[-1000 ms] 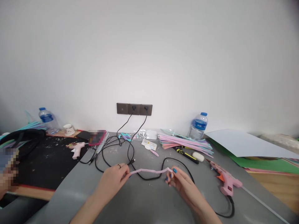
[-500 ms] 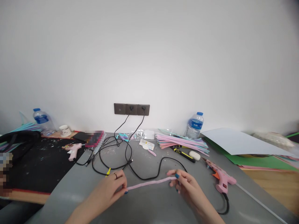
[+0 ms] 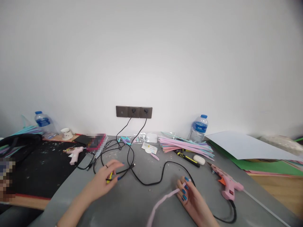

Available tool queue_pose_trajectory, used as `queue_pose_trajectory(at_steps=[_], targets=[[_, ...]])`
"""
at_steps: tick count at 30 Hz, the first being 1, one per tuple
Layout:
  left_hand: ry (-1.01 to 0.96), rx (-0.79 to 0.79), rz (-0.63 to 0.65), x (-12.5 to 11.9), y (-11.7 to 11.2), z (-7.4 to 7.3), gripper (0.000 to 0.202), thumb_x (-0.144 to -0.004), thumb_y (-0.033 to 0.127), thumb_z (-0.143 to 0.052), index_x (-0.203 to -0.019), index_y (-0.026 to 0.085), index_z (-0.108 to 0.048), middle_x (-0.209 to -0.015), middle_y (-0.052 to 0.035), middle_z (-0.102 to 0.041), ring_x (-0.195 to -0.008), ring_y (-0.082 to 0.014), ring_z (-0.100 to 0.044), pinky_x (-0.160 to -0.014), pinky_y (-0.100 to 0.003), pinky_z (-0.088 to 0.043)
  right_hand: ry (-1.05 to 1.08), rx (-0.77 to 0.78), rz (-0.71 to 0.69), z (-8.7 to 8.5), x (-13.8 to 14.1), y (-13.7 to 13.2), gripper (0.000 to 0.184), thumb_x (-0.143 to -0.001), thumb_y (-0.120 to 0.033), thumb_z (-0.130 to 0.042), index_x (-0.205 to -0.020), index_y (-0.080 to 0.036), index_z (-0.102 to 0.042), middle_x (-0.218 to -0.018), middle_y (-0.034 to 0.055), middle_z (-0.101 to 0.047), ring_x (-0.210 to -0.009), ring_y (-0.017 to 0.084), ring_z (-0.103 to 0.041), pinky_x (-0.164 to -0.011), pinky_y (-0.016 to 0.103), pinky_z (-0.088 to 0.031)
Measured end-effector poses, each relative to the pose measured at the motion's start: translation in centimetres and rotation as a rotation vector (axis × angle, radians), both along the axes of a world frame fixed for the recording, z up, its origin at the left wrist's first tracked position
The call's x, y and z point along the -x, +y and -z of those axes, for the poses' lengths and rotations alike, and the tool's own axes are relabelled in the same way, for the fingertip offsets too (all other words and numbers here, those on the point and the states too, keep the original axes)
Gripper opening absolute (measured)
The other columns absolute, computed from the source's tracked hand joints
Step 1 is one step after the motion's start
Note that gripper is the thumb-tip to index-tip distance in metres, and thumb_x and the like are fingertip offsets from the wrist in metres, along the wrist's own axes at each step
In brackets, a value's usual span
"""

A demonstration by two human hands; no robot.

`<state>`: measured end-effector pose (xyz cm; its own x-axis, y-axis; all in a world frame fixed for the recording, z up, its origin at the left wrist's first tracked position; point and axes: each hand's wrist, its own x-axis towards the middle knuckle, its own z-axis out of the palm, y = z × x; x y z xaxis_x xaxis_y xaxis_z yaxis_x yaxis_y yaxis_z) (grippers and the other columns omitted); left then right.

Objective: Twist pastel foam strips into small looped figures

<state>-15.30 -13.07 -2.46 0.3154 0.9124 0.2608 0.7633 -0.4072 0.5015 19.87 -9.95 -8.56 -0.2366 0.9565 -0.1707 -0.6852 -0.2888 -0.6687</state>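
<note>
My right hand grips one end of a pink pipe cleaner, which trails down and to the left over the grey table. My left hand has let go of it and reaches forward, fingers spread, onto a small yellow-and-black tool lying beside the black cables. Whether the fingers have closed on that tool I cannot tell.
A pink glue gun lies right of my right hand, its cord looping behind the hand. A stack of pastel pipe cleaners, a yellow-black screwdriver, two water bottles, paper sheets and a second glue gun lie farther off.
My left hand released the pink pipe cleaner and moved forward to the yellow tool by the cables. My right hand pulled back toward me, keeping its end; the free end dropped.
</note>
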Motion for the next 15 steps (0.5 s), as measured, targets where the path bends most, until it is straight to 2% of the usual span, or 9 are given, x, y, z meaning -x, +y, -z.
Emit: queue_pose_trajectory(at_steps=[1, 3, 5, 7, 8, 11, 15], targets=[[-0.007, -0.011, -0.031, 1.2, 0.8, 0.0, 0.032, -0.09, 0.024, -0.04, -0.121, 0.024, -0.049, -0.119, -0.0079, -0.057, -0.082, -0.0146, -0.059, -0.067, -0.022, -0.046, 0.02, 0.016, 0.016, 0.4, 0.0, 0.1, 0.032, -0.068, -0.038, -0.078, -0.065, -0.02, -0.051, -0.056, -0.0066, -0.042, -0.047, 0.007, -0.036, -0.044, 0.018, -0.039], [0.032, -0.084, -0.147, 4.0, 2.8, 0.2, 0.029, -0.09, 0.026, -0.04, -0.114, 0.023, -0.056, -0.109, -0.0066, -0.062, -0.084, -0.017, -0.06, -0.071, -0.024, -0.046, 0.066, 0.033, 0.048, 1.0, 0.0, 0.3, 0.031, -0.067, -0.036, -0.079, -0.066, -0.021, -0.052, -0.057, -0.0067, -0.042, -0.048, 0.007, -0.037, -0.045, 0.018, -0.04], [0.085, -0.213, -0.411, 7.1, 4.9, 0.6, 0.028, -0.089, 0.024, -0.037, -0.104, 0.021, -0.061, -0.101, -0.007, -0.064, -0.083, -0.0197, -0.06, -0.072, -0.027, -0.045, 0.101, 0.035, 0.06, 1.1, -0.1, 0.5, 0.03, -0.067, -0.034, -0.079, -0.066, -0.021, -0.051, -0.057, -0.007, -0.041, -0.047, 0.007, -0.037, -0.044, 0.017, -0.04], [0.2, -0.288, -0.696, 9.7, 6.6, 1.2, 0.033, -0.086, 0.02, -0.038, -0.11, 0.019, -0.061, -0.095, -0.0086, -0.063, -0.08, -0.0223, -0.06, -0.072, -0.03, -0.044, 0.124, 0.036, 0.06, 1.1, -0.1, 0.6, 0.031, -0.067, -0.033, -0.079, -0.064, -0.021, -0.05, -0.056, -0.0073, -0.04, -0.046, 0.006, -0.036, -0.043, 0.017, -0.04], [0.262, -0.286, -0.788, 10.8, 7.3, 1.6, 0.035, -0.085, 0.019, -0.038, -0.113, 0.017, -0.06, -0.092, -0.0093, -0.062, -0.079, -0.0231, -0.059, -0.071, -0.031, -0.043, 0.133, 0.039, 0.059, 1.0, -0.1, 0.6, 0.032, -0.067, -0.033, -0.079, -0.064, -0.021, -0.049, -0.056, -0.0074, -0.039, -0.046, 0.006, -0.035, -0.043, 0.017, -0.039], [0.399, -0.233, -0.861, 12.4, 8.4, 2.7, 0.038, -0.086, 0.018, -0.037, -0.115, 0.018, -0.061, -0.089, -0.0093, -0.06, -0.077, -0.0239, -0.059, -0.069, -0.031, -0.042, 0.151, 0.051, 0.058, 1.0, -0.1, 0.7, 0.032, -0.067, -0.032, -0.079, -0.065, -0.021, -0.049, -0.056, -0.0075, -0.038, -0.046, 0.006, -0.035, -0.042, 0.017, -0.039], [0.488, -0.248, -0.926, 12.2, 8.4, 3.4, 0.038, -0.087, 0.02, -0.036, -0.112, 0.019, -0.064, -0.088, -0.01, -0.06, -0.076, -0.0247, -0.06, -0.064, -0.031, -0.039, 0.126, 0.032, 0.066, 1.0, -0.2, 0.7, 0.031, -0.068, -0.033, -0.078, -0.067, -0.021, -0.049, -0.057, -0.0074, -0.038, -0.046, 0.006, -0.035, -0.042, 0.016, -0.039]])
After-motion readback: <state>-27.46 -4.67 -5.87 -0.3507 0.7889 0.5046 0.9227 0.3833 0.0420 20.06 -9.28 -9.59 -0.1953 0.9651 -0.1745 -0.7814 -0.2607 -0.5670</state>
